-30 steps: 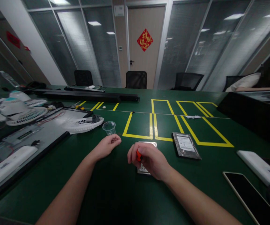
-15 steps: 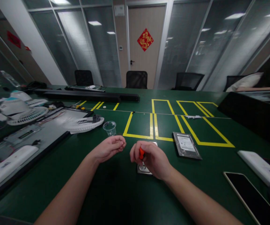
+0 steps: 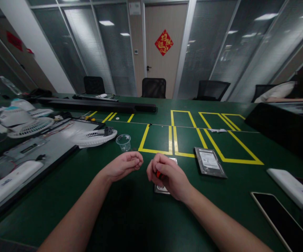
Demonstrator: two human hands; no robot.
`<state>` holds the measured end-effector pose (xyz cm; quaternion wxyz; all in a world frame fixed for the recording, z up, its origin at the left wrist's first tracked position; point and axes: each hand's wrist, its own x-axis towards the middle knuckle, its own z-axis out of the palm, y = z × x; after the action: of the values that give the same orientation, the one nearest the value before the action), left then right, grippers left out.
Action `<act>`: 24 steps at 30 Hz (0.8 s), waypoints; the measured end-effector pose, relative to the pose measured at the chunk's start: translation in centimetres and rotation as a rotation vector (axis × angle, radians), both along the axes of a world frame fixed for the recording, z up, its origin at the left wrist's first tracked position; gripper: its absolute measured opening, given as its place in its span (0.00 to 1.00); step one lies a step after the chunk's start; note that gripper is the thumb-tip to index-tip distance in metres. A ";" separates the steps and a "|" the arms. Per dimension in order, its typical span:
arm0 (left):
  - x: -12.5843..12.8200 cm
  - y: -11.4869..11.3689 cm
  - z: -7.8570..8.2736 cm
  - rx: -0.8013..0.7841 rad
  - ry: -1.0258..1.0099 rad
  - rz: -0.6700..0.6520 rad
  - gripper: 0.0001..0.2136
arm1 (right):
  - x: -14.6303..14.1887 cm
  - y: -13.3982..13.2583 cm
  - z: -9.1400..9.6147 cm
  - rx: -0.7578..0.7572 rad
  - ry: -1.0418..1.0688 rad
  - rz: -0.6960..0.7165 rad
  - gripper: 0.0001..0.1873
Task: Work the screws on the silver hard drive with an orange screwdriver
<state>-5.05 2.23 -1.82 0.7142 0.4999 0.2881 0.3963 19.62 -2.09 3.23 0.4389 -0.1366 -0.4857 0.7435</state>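
Observation:
My right hand (image 3: 171,175) is closed around a screwdriver (image 3: 158,174), of which only a bit of the orange and black handle shows; its tip is hidden. Beneath that hand lies a silver hard drive (image 3: 162,189), mostly covered by the hand. My left hand (image 3: 126,166) hovers just to the left, fingertips pinched together; whatever they hold, if anything, is too small to make out. Right behind the left hand stands a clear plastic cup (image 3: 124,142). A second hard drive (image 3: 210,162), label up, rests to the right.
Yellow tape outlines (image 3: 188,154) mark the green table (image 3: 130,217). White fan parts (image 3: 95,138) and a large metal panel (image 3: 59,140) lie left, near a white power strip (image 3: 12,178). A phone (image 3: 280,217) and another white strip (image 3: 293,189) lie right. A person's sleeve (image 3: 277,91) shows far right.
Both hands have barely moved. My right hand has turned slightly, so less of the orange handle shows. The camera view has shifted a little.

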 end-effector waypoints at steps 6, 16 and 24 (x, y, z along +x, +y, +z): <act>0.1 0.0 -0.1 0.010 0.014 -0.011 0.16 | 0.0 -0.1 0.2 0.051 -0.045 -0.027 0.14; 0.4 -0.1 0.2 0.039 0.059 -0.005 0.18 | 0.3 -0.3 0.6 0.075 -0.017 -0.033 0.15; 0.4 -0.1 0.5 0.118 0.182 -0.002 0.20 | 1.8 0.1 3.0 0.137 0.028 -0.136 0.14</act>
<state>-4.60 2.11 -1.27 0.6548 0.5753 0.3275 0.3648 21.41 -2.01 6.20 0.5034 -0.1283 -0.5186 0.6791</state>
